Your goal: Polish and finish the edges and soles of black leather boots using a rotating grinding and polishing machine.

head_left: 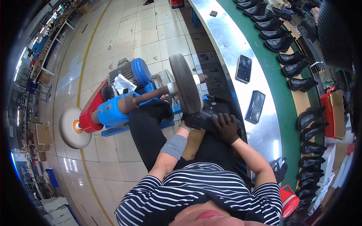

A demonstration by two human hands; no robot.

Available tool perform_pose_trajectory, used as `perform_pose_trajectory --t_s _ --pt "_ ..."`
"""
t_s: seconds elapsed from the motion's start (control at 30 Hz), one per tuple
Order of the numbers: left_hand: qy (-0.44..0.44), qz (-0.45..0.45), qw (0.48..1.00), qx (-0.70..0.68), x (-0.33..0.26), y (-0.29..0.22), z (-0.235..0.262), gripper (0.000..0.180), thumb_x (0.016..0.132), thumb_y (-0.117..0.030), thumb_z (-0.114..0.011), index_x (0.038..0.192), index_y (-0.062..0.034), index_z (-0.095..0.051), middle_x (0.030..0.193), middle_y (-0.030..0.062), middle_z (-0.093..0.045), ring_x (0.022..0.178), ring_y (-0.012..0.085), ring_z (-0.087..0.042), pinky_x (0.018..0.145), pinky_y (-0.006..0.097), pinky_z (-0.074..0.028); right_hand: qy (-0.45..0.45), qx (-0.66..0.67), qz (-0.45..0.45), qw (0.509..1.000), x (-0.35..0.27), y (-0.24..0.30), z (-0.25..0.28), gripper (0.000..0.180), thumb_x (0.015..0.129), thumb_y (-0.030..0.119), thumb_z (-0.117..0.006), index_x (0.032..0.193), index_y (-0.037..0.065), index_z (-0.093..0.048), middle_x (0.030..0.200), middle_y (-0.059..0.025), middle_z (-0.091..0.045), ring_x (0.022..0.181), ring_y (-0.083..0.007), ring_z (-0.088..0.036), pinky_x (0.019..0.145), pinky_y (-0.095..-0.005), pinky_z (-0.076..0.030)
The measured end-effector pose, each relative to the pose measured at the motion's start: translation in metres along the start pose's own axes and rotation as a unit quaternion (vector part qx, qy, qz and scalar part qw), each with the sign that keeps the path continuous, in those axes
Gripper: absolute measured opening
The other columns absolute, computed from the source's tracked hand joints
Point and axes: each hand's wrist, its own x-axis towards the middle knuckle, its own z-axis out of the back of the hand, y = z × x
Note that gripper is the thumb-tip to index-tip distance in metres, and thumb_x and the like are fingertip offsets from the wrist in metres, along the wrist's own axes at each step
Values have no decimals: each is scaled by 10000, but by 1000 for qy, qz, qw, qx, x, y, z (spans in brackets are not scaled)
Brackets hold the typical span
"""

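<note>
From where I stand, the work looks midway: what seems to be a black shoe [204, 121] is over the person's lap, just under the big wheel [184, 84], though I can't tell if they touch. Boots [279, 43] line the green belt [289, 150] past the metal bench [266, 141]; whether those are done or left, I can't say. The shoe's long axis seems to run crosswise between the hands; its toe end isn't clear. The right hand's grip [226, 127], dark-gloved, curls over it; the left hand's grip [187, 121] is mostly hidden, its closure unclear.
</note>
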Motion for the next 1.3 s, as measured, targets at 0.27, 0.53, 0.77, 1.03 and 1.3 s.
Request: perform_pose_trajectory --t_s 0.27,0.53,0.77,1.03,1.3 --pt "-34 26 997 -67 14 -15 21 418 936 -149 -497 1332 -37 -428 1269 138 -536 1125 259 -555 1013 373 -417 30 23 51 998 30 -6 -11 646 754 393 -600 1330 131 -466 1199 -156 -483 1098 -312 -451 909 -520 -327" --pt "63 -22 970 234 2 7 0 448 980 -232 -390 1393 -62 -364 1414 108 -413 1278 269 -419 1093 375 -315 9 -16 29 999 13 -10 -3 622 743 412 -618 1302 170 -494 1226 -142 -469 1144 -306 -429 938 -517 -304" --pt "4 85 871 -485 -8 9 -7 438 969 -196 -356 1379 -43 -376 1386 128 -442 1297 248 -396 1116 353 -257 -123 -20 -116 985 6 -7 8 676 661 503 -665 1269 250 -510 1275 -129 -415 1195 -331 -379 955 -573 -246" --pt "-109 6 976 191 -19 -28 38 223 957 -166 -398 1081 -75 -559 1113 143 -581 1094 221 -527 947 323 -426 -73 85 -29 993 54 8 2 653 650 400 -686 1251 230 -494 1163 -148 -438 1115 -336 -410 918 -586 -262" --pt "-111 89 985 -94 -73 6 58 358 977 -239 -382 1253 -62 -527 1276 142 -518 1179 242 -489 1034 356 -385 -161 141 34 976 56 11 -2 612 664 308 -668 1224 157 -475 1151 -170 -443 1081 -366 -427 918 -573 -294"
